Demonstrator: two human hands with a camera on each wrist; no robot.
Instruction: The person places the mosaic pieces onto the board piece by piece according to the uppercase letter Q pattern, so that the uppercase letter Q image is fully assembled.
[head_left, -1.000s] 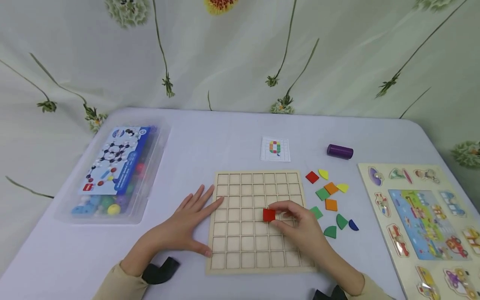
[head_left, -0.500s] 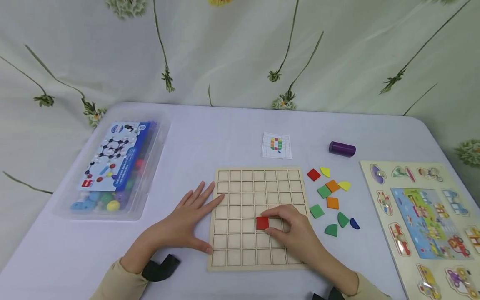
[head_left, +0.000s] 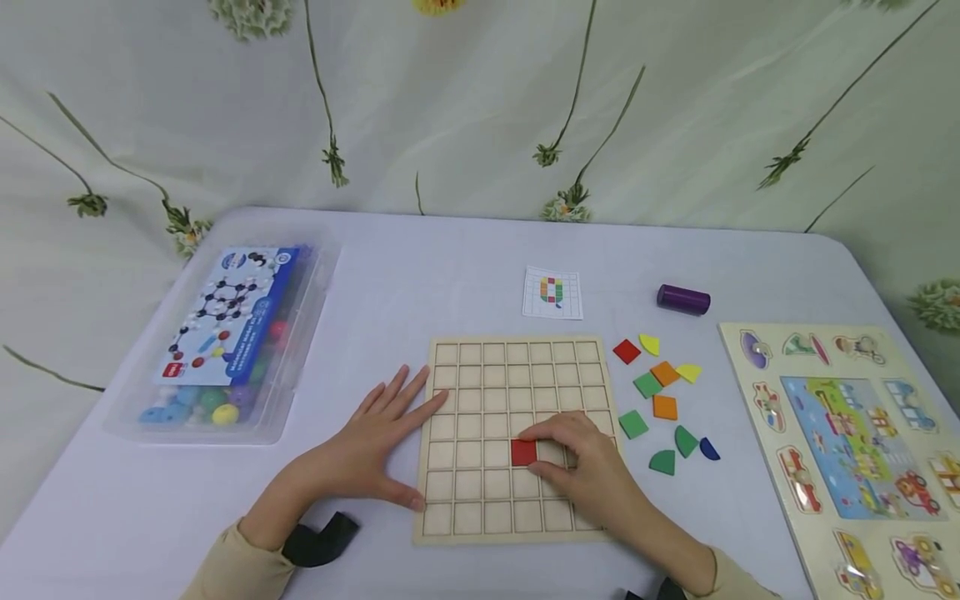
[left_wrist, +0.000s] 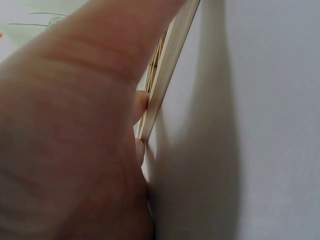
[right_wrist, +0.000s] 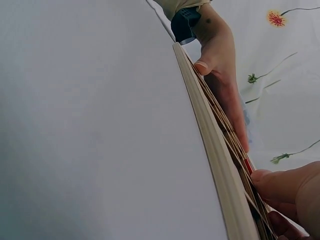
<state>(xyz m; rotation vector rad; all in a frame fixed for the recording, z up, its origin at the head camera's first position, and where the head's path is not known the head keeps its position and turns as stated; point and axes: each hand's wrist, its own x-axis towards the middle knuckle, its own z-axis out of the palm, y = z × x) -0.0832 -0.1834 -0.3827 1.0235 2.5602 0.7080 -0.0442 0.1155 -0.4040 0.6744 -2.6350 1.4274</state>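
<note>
A wooden grid board (head_left: 469,453) lies flat on the white cloth in the head view. A red square tile (head_left: 522,452) sits at a middle-column cell, in the third row from the front. My right hand (head_left: 588,465) pinches this tile, index fingertip at its back edge and thumb at its front right corner. In the right wrist view the thumb (right_wrist: 267,182) is right beside the red tile (right_wrist: 248,166). My left hand (head_left: 367,454) lies with fingers spread, index fingertip and thumb touching the board's left rim. The left wrist view shows mostly palm and the board's side (left_wrist: 172,55).
Right of the board lie loose tiles: a red square (head_left: 627,351), orange squares (head_left: 664,407), green squares (head_left: 633,424), and rounded yellow, green and blue pieces. Behind are a pattern card (head_left: 552,293) and purple cylinder (head_left: 683,300). A picture puzzle (head_left: 765,450) and plastic box (head_left: 217,333) flank everything.
My right hand has brought the red tile a little left and toward the front, down onto the grid cell. The left hand has stayed at the board's left rim.
</note>
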